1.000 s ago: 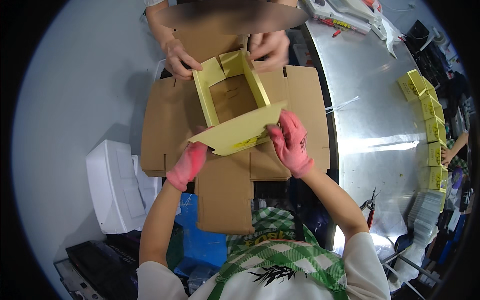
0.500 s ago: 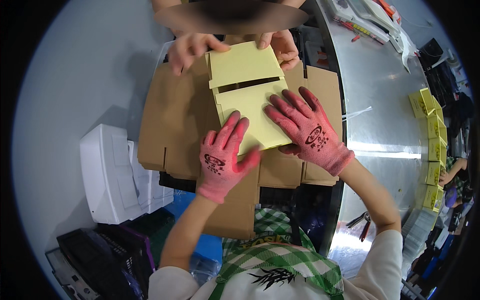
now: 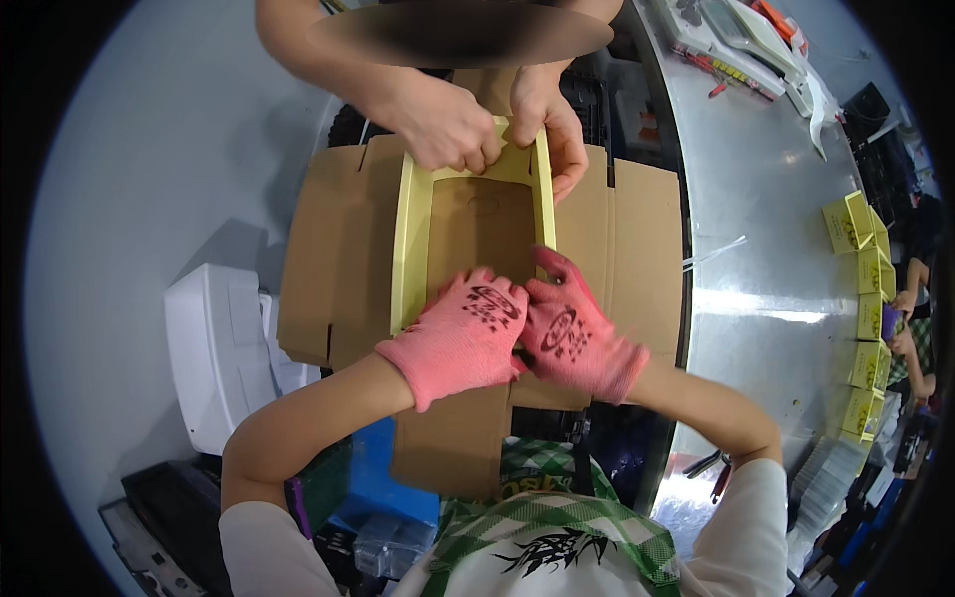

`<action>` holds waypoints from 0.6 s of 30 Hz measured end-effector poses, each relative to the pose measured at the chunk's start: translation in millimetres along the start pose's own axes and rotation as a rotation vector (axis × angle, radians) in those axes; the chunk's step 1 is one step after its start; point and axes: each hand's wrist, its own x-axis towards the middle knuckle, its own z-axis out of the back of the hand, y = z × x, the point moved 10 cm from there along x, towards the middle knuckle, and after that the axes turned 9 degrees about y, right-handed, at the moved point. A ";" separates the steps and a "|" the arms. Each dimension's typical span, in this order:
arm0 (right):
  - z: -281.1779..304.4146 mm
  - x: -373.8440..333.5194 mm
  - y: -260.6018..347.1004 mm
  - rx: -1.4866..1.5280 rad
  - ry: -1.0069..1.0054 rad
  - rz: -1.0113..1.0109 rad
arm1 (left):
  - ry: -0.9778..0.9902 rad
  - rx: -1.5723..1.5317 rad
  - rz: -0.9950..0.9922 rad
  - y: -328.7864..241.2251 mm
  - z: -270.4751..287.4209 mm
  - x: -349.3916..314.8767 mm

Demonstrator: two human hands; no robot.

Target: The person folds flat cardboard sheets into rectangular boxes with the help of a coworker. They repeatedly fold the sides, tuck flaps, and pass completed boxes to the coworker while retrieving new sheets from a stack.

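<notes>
A pale yellow paper box [image 3: 412, 244] lies in the middle, its top flaps no longer across it, so brown cardboard shows between its walls. Both my hands wear pink gloves and meet at the near end of the box. My left hand [image 3: 468, 333] is closed over that end, its fingers curled inward and hiding the edge. Beside it, my right hand [image 3: 572, 333] grips the near right corner, the thumb side touching the other glove. At the far end, a co-worker's two bare hands [image 3: 443, 124] hold the far wall.
Flattened brown cardboard [image 3: 642, 269] lies under the box. To the right runs a metal table [image 3: 741, 269] with white strips, pliers [image 3: 718, 478] and a row of small yellow boxes [image 3: 870, 313]. A white plastic bin [image 3: 214, 358] stands by the wall at left.
The top flaps, shut before, are now opened. My hands have gone from lying on top of the box to its near end. The co-worker's hands now grip the far wall.
</notes>
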 end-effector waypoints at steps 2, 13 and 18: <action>22.7 -14.9 -4.6 0.227 -0.240 0.026 | 0.431 -0.666 0.144 23.4 -36.0 8.8; -65.7 -63.9 -53.7 0.601 -0.277 -0.597 | 0.941 -0.698 -0.214 8.8 -81.6 30.9; -61.8 -58.8 -62.6 0.706 -0.333 -0.644 | 0.875 -0.825 -0.265 6.8 -85.4 39.9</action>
